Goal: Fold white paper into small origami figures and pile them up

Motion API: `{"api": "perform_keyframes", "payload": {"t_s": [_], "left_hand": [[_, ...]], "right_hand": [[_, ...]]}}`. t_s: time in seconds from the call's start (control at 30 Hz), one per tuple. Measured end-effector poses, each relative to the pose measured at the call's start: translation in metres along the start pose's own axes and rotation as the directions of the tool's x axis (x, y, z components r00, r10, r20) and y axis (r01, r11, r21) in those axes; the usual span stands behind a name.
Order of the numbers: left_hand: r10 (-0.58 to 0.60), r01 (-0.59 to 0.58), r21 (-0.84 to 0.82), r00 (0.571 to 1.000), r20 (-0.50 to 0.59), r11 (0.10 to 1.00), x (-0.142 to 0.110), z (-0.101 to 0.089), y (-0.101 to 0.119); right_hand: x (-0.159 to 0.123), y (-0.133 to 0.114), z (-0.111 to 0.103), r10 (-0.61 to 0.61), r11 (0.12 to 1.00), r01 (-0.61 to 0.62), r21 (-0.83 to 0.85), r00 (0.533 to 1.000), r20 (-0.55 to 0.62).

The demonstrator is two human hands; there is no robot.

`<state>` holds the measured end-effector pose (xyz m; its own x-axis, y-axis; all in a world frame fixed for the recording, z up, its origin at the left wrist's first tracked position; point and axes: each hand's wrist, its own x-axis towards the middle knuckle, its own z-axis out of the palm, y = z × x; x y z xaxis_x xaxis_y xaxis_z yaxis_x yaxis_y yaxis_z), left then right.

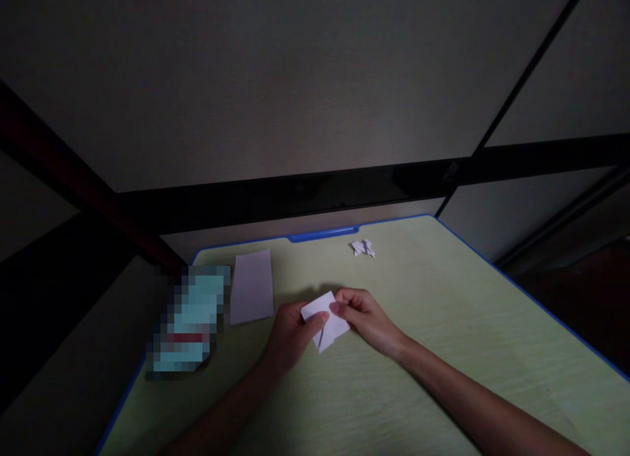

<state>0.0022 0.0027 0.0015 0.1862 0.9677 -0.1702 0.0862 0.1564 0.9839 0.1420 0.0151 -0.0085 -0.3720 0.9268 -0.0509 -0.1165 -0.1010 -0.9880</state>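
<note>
Between my two hands is a small folded sheet of white paper [325, 318], with overlapping flaps and a slanting crease. My left hand [291, 332] pinches its left side, the thumb lying across the front. On the upper right, my right hand [365, 315] grips the paper between thumb and bent fingers. The paper is held tilted above the table, and its back is hidden from me.
The pale table [453, 325] has a blue edge and a blue handle strip [323, 234] at the far side. White paper sheets [252, 287] lie on the left, beside a blurred-out pale teal item [191, 318]. A small folded paper piece [363, 248] sits near the back.
</note>
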Motion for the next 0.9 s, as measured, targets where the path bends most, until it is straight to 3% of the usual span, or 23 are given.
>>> {"api": "perform_keyframes", "payload": {"t_s": [0.2,0.43,0.63,0.9], "left_hand": [[-0.03,0.031,-0.051,0.999,0.019,0.998,-0.0001,0.0005,0.0004],[-0.044,0.044,-0.022,0.999,0.011,0.999,-0.0001,0.0028,0.004],[-0.069,0.074,-0.058,0.993,0.092,0.996,0.0014,-0.0016,0.0026],[-0.067,0.074,-0.037,0.986,0.15,0.997,0.0009,-0.0027,0.0019]], "right_hand": [[-0.0018,0.0053,-0.0002,-0.004,0.999,0.003,0.042,1.0,0.02],[-0.0034,0.0042,0.0052,-0.016,1.0,0.016,-0.003,0.994,-0.106],[-0.0031,0.0,0.0039,0.005,1.0,-0.005,-0.016,1.0,-0.028],[-0.0037,-0.0005,0.0029,-0.012,1.0,0.012,-0.008,1.0,-0.013]]}}
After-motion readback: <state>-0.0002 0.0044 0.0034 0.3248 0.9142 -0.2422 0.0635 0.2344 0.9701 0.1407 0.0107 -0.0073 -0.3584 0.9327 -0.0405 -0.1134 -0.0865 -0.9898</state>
